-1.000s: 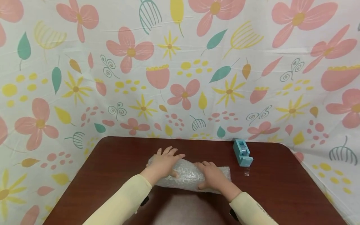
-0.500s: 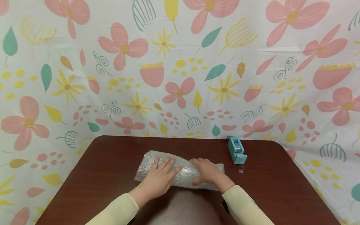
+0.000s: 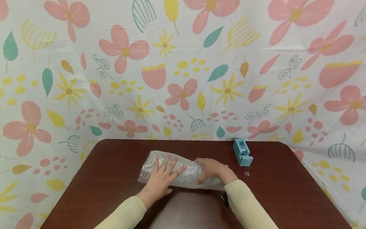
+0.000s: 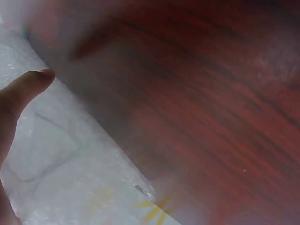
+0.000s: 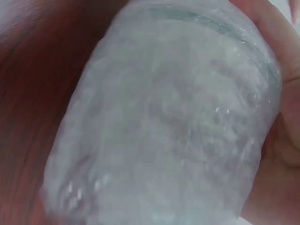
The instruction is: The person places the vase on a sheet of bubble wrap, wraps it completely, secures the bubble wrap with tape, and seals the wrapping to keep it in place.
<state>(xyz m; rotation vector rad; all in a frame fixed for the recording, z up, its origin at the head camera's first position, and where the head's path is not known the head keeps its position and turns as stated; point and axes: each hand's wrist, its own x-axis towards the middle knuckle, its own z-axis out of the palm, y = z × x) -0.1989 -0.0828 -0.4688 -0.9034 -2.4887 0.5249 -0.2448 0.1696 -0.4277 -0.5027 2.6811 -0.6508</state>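
We see a long bundle rolled in clear bubble wrap (image 3: pixel 183 170) lying crosswise on the dark reddish-brown wooden surface (image 3: pixel 286 197), near its middle. Our left hand (image 3: pixel 160 176) lies flat on the bundle's left half, fingers straight and spread, pressing down on the plastic without curling round it. Our right hand (image 3: pixel 211 170) grips the bundle's right half, fingers curled over its top and thumb at the near side; the right wrist view shows the rounded, bubbly roll (image 5: pixel 173 122) filling that palm. In the left wrist view a straight fingertip (image 4: pixel 28 86) rests on the wrap (image 4: pixel 70 173), whose edge runs diagonally against the bare wood. Both arms wear pale yellow sleeves (image 3: pixel 251 206).

Near the bundle's right end, at the back of the surface, stands a light blue tape dispenser (image 3: pixel 242 152), with a small clear piece of tape (image 3: pixel 247 172) lying just in front of it. A white floral cloth (image 3: pixel 183 70) with pink, yellow and teal flowers hangs behind and around the surface.
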